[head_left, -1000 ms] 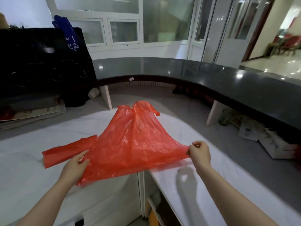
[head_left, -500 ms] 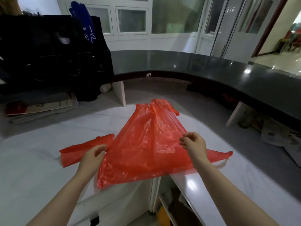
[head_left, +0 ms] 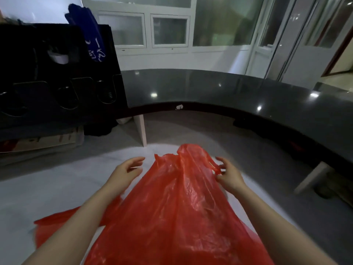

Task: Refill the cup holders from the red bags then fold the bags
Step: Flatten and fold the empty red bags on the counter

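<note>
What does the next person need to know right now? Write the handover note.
Left hand: open, beside the bag's far left edge, no grip.
Right hand: fingers pinching a handle strip at the bag's far right.
Red bag: spread flat on the white counter, handles pointing away; a second red bag lies partly under it on the left.
Done: bag looks empty and laid out.
Left: fold this bag, then the other. Cup holders' fill cannot be judged.

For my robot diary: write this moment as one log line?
step: folding | red bag spread on white counter | left hand open beside it | right hand pinching handle
</note>
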Demonstrator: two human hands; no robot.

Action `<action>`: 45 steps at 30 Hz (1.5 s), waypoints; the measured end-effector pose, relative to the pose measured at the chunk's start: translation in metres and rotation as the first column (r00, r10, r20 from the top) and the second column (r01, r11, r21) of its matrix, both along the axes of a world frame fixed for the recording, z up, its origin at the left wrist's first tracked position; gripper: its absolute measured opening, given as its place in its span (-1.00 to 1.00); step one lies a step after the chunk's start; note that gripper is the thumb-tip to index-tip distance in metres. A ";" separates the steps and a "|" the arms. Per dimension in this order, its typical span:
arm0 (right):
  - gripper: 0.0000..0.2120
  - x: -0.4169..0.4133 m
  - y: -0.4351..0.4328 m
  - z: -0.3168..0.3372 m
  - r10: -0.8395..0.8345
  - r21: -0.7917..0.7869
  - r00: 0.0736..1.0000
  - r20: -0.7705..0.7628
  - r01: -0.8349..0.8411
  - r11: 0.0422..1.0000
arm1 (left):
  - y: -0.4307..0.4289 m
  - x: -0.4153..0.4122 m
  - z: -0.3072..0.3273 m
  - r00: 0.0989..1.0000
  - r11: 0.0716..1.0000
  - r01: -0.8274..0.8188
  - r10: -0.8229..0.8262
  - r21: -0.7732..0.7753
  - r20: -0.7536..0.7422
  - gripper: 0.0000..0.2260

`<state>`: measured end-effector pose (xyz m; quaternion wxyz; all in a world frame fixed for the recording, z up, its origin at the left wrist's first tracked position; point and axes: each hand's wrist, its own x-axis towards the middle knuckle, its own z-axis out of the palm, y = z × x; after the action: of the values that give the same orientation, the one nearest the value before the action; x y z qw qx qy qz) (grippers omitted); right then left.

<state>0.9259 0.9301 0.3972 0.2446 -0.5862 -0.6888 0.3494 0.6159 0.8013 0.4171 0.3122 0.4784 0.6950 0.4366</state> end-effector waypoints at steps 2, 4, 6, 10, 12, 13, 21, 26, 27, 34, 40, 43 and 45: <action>-0.49 -0.002 0.011 -0.003 0.043 0.001 0.999 -0.010 -0.043 0.999 | 0.015 0.007 0.005 0.997 0.998 0.057 -0.057 -0.005 0.056 -0.67; -0.61 -0.003 0.019 -0.005 0.061 0.021 0.997 -0.036 -0.061 0.998 | 0.027 0.011 0.009 0.984 0.993 0.121 -0.121 0.007 0.132 -0.60; -0.66 -0.004 0.027 -0.006 0.066 0.038 0.994 -0.093 -0.062 0.997 | 0.040 0.013 0.012 0.971 0.980 0.197 -0.195 -0.004 0.138 -0.57; -0.83 0.000 0.035 -0.009 0.004 0.055 0.982 -0.191 0.006 0.998 | 0.055 0.005 0.015 0.950 0.952 0.296 -0.302 -0.083 -0.078 -0.75; -0.79 0.003 0.036 -0.008 -0.029 0.026 0.946 -0.323 0.039 0.999 | 0.058 -0.004 0.014 0.936 0.945 0.310 -0.323 -0.109 -0.137 -0.73; -0.72 0.005 0.037 -0.007 -0.063 -0.015 0.914 -0.400 0.062 0.998 | 0.059 -0.009 0.013 0.937 0.942 0.310 -0.326 -0.128 -0.125 -0.73; -0.73 0.022 0.055 0.005 -0.573 -0.582 0.350 -0.741 0.090 0.808 | 0.074 -0.052 0.004 0.882 0.983 0.015 -0.099 -0.183 -0.462 -0.74; -0.78 0.045 0.055 0.008 -0.690 -0.658 0.122 -0.713 0.222 0.719 | 0.075 -0.077 -0.010 0.845 0.969 -0.050 -0.088 -0.241 -0.528 -0.71; -0.78 0.049 0.054 0.007 -0.698 -0.660 0.098 -0.710 0.253 0.707 | 0.074 -0.082 -0.013 0.832 0.966 -0.058 -0.093 -0.253 -0.546 -0.72; -0.76 0.068 0.055 0.000 -0.749 -0.691 0.072 -0.658 0.336 0.640 | 0.070 -0.101 -0.021 0.741 0.941 -0.142 -0.103 -0.306 -0.664 -0.78; -0.76 0.081 0.055 -0.003 -0.825 -0.686 0.071 -0.560 0.519 0.511 | 0.081 -0.099 -0.019 0.660 0.942 -0.220 -0.049 -0.254 -0.750 -0.80; -0.79 0.082 0.052 -0.001 -0.819 -0.686 0.151 -0.553 0.475 0.551 | 0.085 -0.090 -0.021 0.698 0.947 -0.237 0.012 -0.215 -0.716 -0.80; -0.85 0.078 0.050 0.000 -0.801 -0.670 0.273 -0.534 0.441 0.597 | 0.084 -0.084 -0.024 0.760 0.958 -0.205 0.027 -0.200 -0.649 -0.84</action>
<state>1.0040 0.9798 0.3969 0.5219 -0.6213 -0.1165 0.5728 0.5319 0.8854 0.3929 0.0882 0.5091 0.8388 0.1714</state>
